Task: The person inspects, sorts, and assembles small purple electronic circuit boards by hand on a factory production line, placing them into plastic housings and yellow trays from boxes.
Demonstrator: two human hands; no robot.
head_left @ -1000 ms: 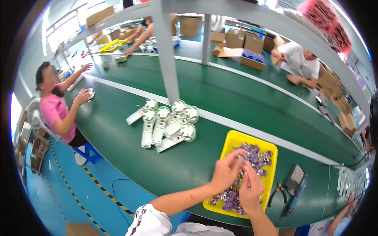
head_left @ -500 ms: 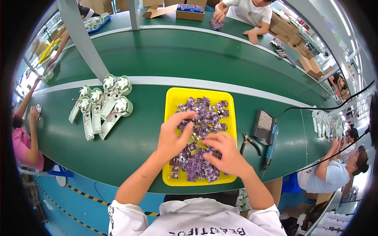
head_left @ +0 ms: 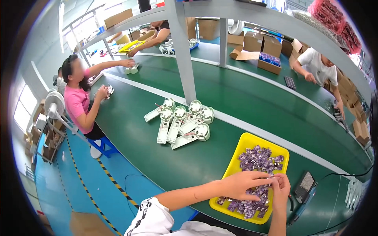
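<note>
A yellow tray (head_left: 243, 143) lies on the green bench in front of me, filled with several small purple parts (head_left: 260, 157). My left hand (head_left: 240, 185) reaches over the tray's near half, fingers spread on the purple parts. My right hand (head_left: 280, 187) meets it above the tray, fingertips pinched together on one small purple part. Which hand bears the part's weight is hard to tell.
Several white devices with round heads (head_left: 183, 124) lie in a heap to the left of the tray. An electric screwdriver and a small dark box (head_left: 304, 188) lie to the right. A person in pink (head_left: 80, 102) works at the left; other people work across the bench.
The view has swung back to the left and up, so the far bench and other workers show again. Both hands stay over the yellow tray, now pinched closer together.
</note>
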